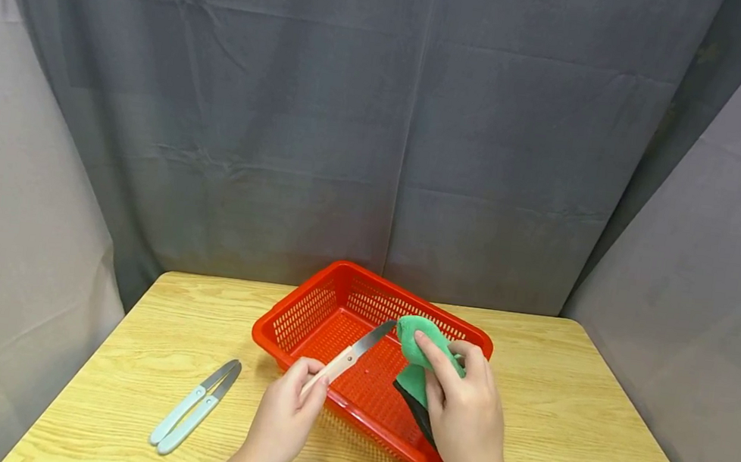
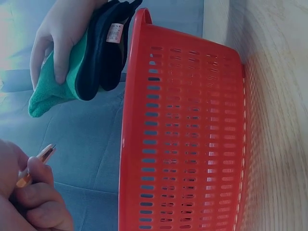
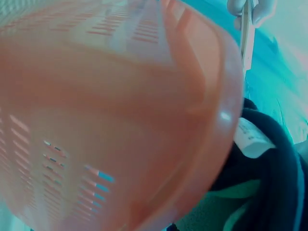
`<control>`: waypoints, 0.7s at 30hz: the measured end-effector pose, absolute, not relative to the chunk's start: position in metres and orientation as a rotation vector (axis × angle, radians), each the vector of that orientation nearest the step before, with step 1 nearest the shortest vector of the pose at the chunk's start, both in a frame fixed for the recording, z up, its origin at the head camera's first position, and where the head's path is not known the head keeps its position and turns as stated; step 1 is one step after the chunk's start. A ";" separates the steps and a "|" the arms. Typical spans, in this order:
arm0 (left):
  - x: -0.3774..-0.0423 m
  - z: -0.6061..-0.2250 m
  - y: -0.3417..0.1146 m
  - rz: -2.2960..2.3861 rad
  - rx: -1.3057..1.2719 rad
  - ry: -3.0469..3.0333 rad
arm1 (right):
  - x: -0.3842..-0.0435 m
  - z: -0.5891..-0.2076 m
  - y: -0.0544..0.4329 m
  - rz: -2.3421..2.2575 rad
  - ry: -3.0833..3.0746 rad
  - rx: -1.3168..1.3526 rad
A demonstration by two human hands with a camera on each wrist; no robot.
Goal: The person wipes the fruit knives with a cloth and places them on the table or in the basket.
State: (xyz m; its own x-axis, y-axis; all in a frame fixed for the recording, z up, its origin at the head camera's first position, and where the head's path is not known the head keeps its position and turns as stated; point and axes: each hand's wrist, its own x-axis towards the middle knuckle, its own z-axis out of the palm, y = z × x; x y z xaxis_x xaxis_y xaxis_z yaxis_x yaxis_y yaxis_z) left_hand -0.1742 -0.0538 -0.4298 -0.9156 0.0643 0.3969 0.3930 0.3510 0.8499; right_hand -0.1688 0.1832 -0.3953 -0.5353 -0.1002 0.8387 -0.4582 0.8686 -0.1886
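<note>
"Entry one: your left hand (image 1: 281,411)?"

"One pale-handled knife (image 1: 346,358), gripped in your curled fingers above the red basket (image 1: 363,383), blade angled away from you."

"Entry two: your right hand (image 1: 471,414)?"

"One green cloth (image 1: 409,344), part black, held between your thumb and fingers above the basket's right portion; one small printed label (image 2: 114,32) attached. Blade tip just beside the cloth; whether they touch, you cannot tell."

"Remaining items?"

"Two light-blue-handled knives (image 1: 197,415), lying side by side left of the basket, on the wooden table (image 1: 594,439) beneath it. One grey curtain (image 1: 289,100), behind the basket."
</note>
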 end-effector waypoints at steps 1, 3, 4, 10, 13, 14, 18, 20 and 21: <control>-0.174 -0.430 -0.054 -1.587 -0.409 -2.321 | -0.169 -0.396 0.183 0.488 -2.113 0.421; -0.174 -0.430 -0.054 -1.590 -0.412 -2.316 | -0.168 -0.397 0.181 0.487 -2.125 0.455; -0.174 -0.431 -0.053 -1.590 -0.412 -2.314 | -0.168 -0.398 0.180 0.484 -2.128 0.473; -0.174 -0.431 -0.053 -1.585 -0.416 -2.321 | -0.167 -0.402 0.173 0.466 -2.156 0.553; -0.173 -0.430 -0.052 -1.593 -0.418 -2.324 | -0.166 -0.403 0.170 0.427 -2.169 0.568; -0.173 -0.430 -0.052 -1.600 -0.420 -2.324 | -0.166 -0.403 0.169 0.417 -2.165 0.574; -0.172 -0.430 -0.051 -1.624 -0.430 -2.324 | -0.165 -0.405 0.167 0.399 -2.155 0.594; -0.171 -0.430 -0.051 -1.636 -0.436 -2.326 | -0.165 -0.406 0.166 0.404 -2.151 0.601; -0.171 -0.430 -0.051 -1.639 -0.441 -2.328 | -0.165 -0.406 0.166 0.408 -2.154 0.600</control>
